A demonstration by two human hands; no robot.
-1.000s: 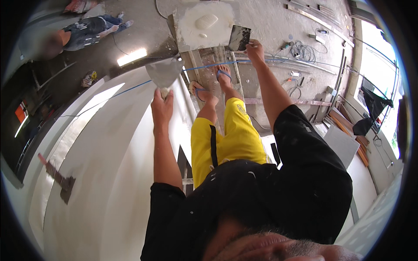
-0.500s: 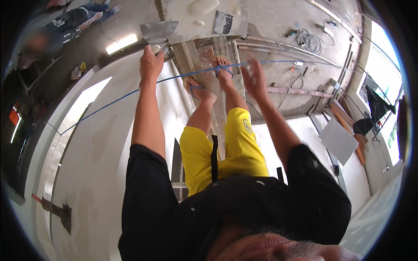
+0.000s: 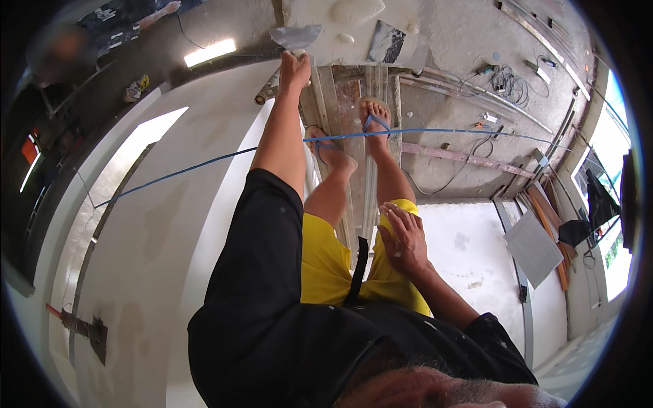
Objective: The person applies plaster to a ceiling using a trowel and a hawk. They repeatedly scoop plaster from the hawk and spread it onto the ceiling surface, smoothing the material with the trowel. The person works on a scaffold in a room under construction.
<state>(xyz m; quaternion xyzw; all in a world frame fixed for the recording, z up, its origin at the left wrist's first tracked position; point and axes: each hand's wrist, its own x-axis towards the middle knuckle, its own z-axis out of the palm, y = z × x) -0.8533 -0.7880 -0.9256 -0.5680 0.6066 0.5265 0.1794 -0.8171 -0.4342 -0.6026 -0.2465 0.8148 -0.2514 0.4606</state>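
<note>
My left hand (image 3: 294,72) reaches far forward, its fingers wrapped around the handle of a wide metal putty knife (image 3: 295,36). The blade is at the near edge of a pale board (image 3: 323,15) with lumps of white compound (image 3: 355,9) on it. A dark rectangular plate (image 3: 386,42) smeared with white lies there too, to the right of the blade. My right hand (image 3: 406,239) lies on the leg of my yellow shorts, fingers stretched out and holding nothing. White smudges show on its fingers.
My sandalled feet stand on wooden planks (image 3: 325,102). A taut blue cord (image 3: 224,157) crosses in front of my legs. Coiled cable (image 3: 509,87) and long bars lie on the floor at right. A grey panel (image 3: 534,248) leans there. Another person (image 3: 115,30) is at far left.
My right hand has come down from a raised position beyond the cord to my shorts. My left hand, still gripping the putty knife, has shifted forward and right in the view, which has turned somewhat.
</note>
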